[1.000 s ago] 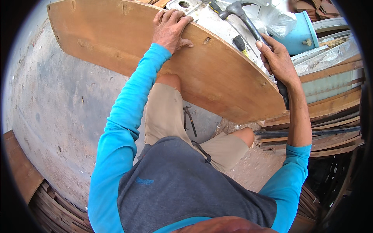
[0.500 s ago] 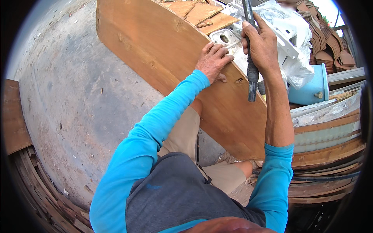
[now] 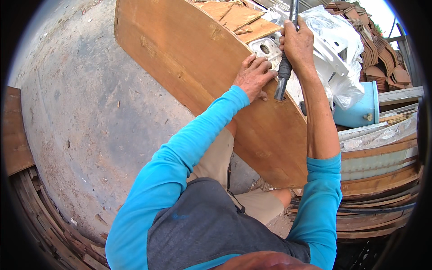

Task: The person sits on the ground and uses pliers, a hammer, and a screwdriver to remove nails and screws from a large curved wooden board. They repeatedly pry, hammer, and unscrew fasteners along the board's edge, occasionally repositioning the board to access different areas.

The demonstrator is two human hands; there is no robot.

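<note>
A large brown wooden panel [image 3: 180, 63] stands tilted across the middle, in front of my legs. My left hand [image 3: 255, 77] grips its upper edge, the fingers curled over it and the thumb on the near face. In my closed right hand [image 3: 298, 45] is a dark metal rod [image 3: 285, 72] with black wrapping around part of it. The rod's lower end is over the panel's face near the upper edge, right of my left hand; I cannot tell whether it touches. Its upper end runs out of the picture.
Behind the panel lie broken wooden sheets [image 3: 238, 20], a white metal part [image 3: 265, 47] and white plastic bags [image 3: 342, 40]. At right are a light blue bucket [image 3: 360, 108], stacked boards [image 3: 382, 157] and roof tiles [image 3: 380, 54]. More wood strips [image 3: 54, 220] lie at lower left on the concrete floor [image 3: 99, 103].
My right hand has moved slightly up and left. The rod's lower end has swung up and left, closer to my left hand, which keeps its place on the panel.
</note>
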